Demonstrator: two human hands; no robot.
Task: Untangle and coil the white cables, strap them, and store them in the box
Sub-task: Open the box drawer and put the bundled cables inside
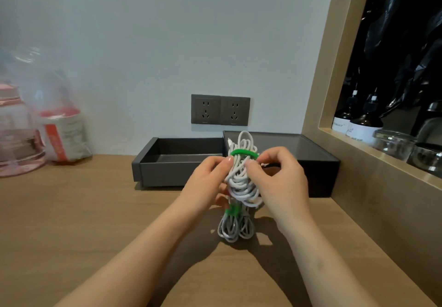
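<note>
The white cables [241, 182] form a thick, messy bundle of many narrow loops, held up in front of the box just above the wooden surface [83, 211]. An upper green strap [244, 152] rings the bundle near its top, with a few loops standing out above it. A lower green strap [232, 211] binds the loops beneath the hands; these look greyer in the shade and hang close to the surface. I cannot tell whether they touch it, or whether this lower part is a separate coil.

The left hand [210, 177] curls round the left side of the bundle, its thumb lying on the front just under the upper strap. The right hand [279, 175] pinches the cables and the strap's end between thumb and forefinger, its other fingers bent.

The box [311, 161] is a dark grey sleeve against the wall, and its drawer [167, 170] is pulled out to the left, showing only its dark floor. A niche on the right holds brown bottles [358, 125] and glass jars [392, 144]. At the left stand a clear bag [64, 134] with a red and white packet and a pink container [16, 134], both blurred.

The bundle's long axis stands nearly upright, its top tipped away toward the box and the wall sockets [220, 110], its lower loops pointing down at the surface.
</note>
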